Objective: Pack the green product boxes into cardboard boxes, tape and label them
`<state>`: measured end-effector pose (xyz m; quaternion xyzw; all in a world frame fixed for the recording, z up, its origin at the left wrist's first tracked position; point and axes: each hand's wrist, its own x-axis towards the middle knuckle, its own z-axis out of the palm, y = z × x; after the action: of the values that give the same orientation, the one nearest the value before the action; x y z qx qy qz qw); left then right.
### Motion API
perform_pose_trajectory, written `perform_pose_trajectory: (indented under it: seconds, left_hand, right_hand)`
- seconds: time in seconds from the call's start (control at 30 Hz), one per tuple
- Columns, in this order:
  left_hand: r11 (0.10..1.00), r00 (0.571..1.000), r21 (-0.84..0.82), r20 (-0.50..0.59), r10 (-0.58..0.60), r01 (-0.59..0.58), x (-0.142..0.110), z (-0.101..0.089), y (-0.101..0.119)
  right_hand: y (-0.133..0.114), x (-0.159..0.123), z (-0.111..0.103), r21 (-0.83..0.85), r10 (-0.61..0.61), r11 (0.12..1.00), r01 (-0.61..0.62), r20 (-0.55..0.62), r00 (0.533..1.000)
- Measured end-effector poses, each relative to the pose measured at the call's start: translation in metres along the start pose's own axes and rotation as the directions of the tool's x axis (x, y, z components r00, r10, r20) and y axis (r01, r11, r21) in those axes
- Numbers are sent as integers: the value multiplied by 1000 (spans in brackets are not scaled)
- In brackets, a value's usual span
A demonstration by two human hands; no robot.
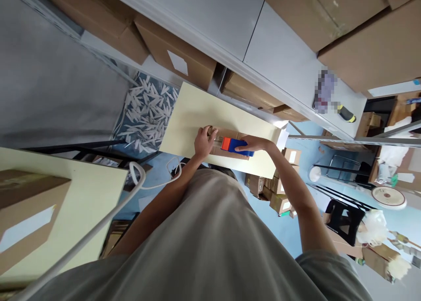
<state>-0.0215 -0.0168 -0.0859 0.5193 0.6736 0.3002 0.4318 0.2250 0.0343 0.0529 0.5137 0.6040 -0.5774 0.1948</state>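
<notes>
On a cream tabletop (190, 106) in front of me lies a small cardboard box (227, 133). My right hand (253, 143) is wrapped round a tape dispenser (239, 145), which has a blue body and an orange front end. The dispenser sits over the top of the box, its orange end pointing left. My left hand (204, 142) grips the left end of the box with curled fingers. Shiny clear tape seems to lie on the box between the hand and the dispenser, though its edges are hard to make out.
A grey shelf (210, 18) with large cardboard boxes (184, 51) runs along the far side. Many white strips (149, 112) lie left of the tabletop. A white cable (115, 213) crosses at lower left. Several boxes (279, 200) stand on the floor at right.
</notes>
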Motion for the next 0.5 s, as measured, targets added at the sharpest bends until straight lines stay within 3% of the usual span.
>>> perform_pose_trajectory:
  seconds: [0.33,0.4,0.5]
  left_hand:
    - [993,985,108,-168,-26,44,-2,5,2]
    - [990,982,133,-190,-25,50,-3,6,3]
    - [984,975,171,-221,-9,48,-2,8,4]
  right_hand:
    - [9,0,-1,-58,-164,985,161,-46,985]
    - [20,-10,-4,-85,-170,983,165,-60,984]
    - [53,-42,-15,-61,-139,988,139,12,990]
